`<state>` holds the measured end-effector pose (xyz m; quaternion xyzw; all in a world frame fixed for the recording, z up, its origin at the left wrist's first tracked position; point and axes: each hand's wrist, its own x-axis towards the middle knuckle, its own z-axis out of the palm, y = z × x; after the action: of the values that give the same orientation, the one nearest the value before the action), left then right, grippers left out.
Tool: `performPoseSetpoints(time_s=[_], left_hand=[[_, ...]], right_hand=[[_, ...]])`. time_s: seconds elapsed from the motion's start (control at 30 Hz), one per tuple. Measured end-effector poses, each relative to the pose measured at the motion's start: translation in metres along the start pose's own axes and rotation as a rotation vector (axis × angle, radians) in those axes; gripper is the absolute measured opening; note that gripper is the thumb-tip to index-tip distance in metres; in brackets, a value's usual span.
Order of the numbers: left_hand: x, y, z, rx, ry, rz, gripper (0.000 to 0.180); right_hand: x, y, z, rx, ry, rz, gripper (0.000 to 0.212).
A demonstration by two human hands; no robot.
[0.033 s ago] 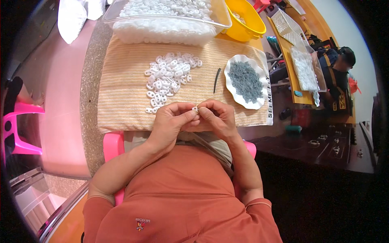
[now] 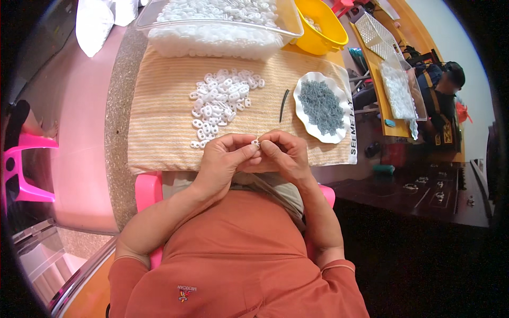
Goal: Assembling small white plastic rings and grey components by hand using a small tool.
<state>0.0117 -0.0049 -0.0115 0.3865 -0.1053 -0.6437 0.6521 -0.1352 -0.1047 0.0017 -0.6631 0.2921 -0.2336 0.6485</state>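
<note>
My left hand (image 2: 229, 157) and my right hand (image 2: 286, 158) meet fingertip to fingertip above the towel's near edge. Between them is one small white plastic piece with two holes (image 2: 256, 142), pinched by the left thumb and forefinger. The right thumb and forefinger are pressed together at the piece's right side; whatever they hold is too small to tell. Beyond my left hand lies a loose pile of similar white pieces (image 2: 222, 95). A scalloped white plate (image 2: 339, 137) beyond my right hand carries a heap of small grey translucent pieces (image 2: 321, 108).
A striped beige towel (image 2: 159, 116) covers the table. On it lies a thin dark strip (image 2: 283, 106). At the back stand a clear bin (image 2: 217, 32) full of white pieces and a yellow tub (image 2: 326, 40). A person (image 2: 437, 93) sits at another table, right.
</note>
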Motion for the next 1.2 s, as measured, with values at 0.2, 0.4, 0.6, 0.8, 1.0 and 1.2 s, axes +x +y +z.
performPoseSetpoints(time_s=[0.2,0.4,0.6,0.8,1.0,1.2], left_hand=[[0.0,0.001,-0.001,-0.04,0.007,-0.004,0.019],[-0.001,0.002,0.001,-0.076,0.046,-0.001,0.017],[-0.003,0.003,0.002,-0.086,0.07,0.014,0.016],[-0.002,0.001,0.003,-0.093,0.075,0.022,0.015],[-0.002,0.002,0.002,-0.099,0.074,0.021,0.015],[-0.001,0.0,0.001,-0.105,0.076,0.03,0.015]], right_hand=[[0.002,-0.005,-0.002,0.024,-0.032,0.017,0.011],[0.017,-0.008,-0.009,-0.104,0.074,0.026,0.011],[0.06,-0.011,-0.009,-0.454,0.066,-0.213,0.015],[0.095,-0.007,-0.002,-0.791,0.097,-0.376,0.022],[0.101,-0.004,0.001,-1.054,0.091,-0.343,0.022],[0.098,-0.002,-0.002,-1.016,0.116,-0.378,0.017]])
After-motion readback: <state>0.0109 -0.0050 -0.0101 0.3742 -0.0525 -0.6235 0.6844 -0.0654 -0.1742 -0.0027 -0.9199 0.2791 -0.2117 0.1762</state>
